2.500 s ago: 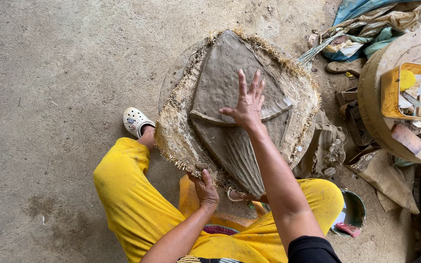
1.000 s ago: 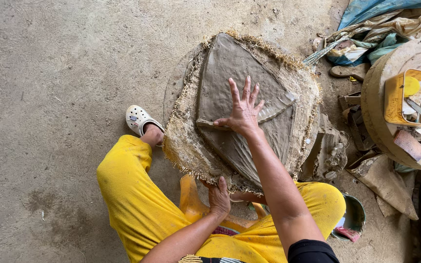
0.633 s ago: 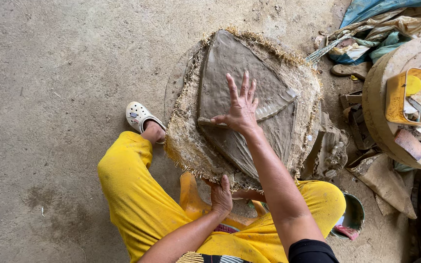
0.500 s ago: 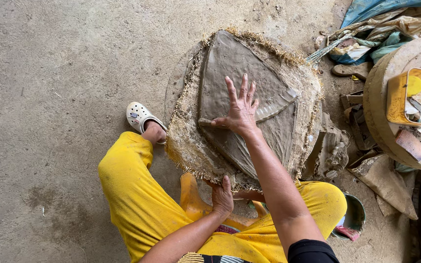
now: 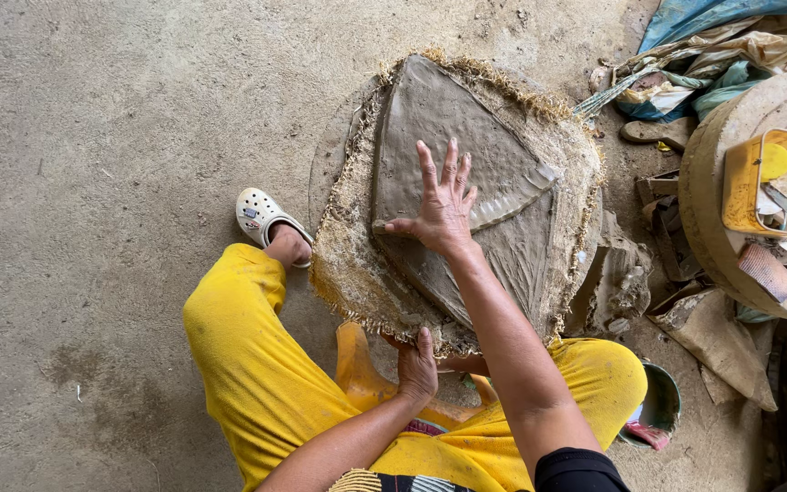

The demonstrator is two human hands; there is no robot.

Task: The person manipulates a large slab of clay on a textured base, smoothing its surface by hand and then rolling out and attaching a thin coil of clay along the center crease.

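A triangular slab of wet grey clay (image 5: 453,182) lies on a round, fibre-covered turntable (image 5: 357,273) set on the concrete floor (image 5: 120,118). The right hand (image 5: 439,205) rests flat on the clay near its centre, its grip open, fingers spread toward 12 o'clock and the thumb stretched toward 9 o'clock along the slab's left edge; the clay lies beneath the palm and reaches past the fingertips on every side. The left hand (image 5: 418,364) sits at the turntable's 6 o'clock rim, its grip closed on the frayed edge, thumb on top and fingers tucked underneath. The clay lies toward 12 o'clock from this hand, not touching it.

The person sits with knees apart in yellow trousers (image 5: 248,364), a white clog (image 5: 261,214) at the turntable's 9 o'clock side. At 3 o'clock, well apart, a yellow tray (image 5: 758,187) of small tools stands on a round wooden drum (image 5: 712,155). A green bowl (image 5: 662,405) sits by the right knee.
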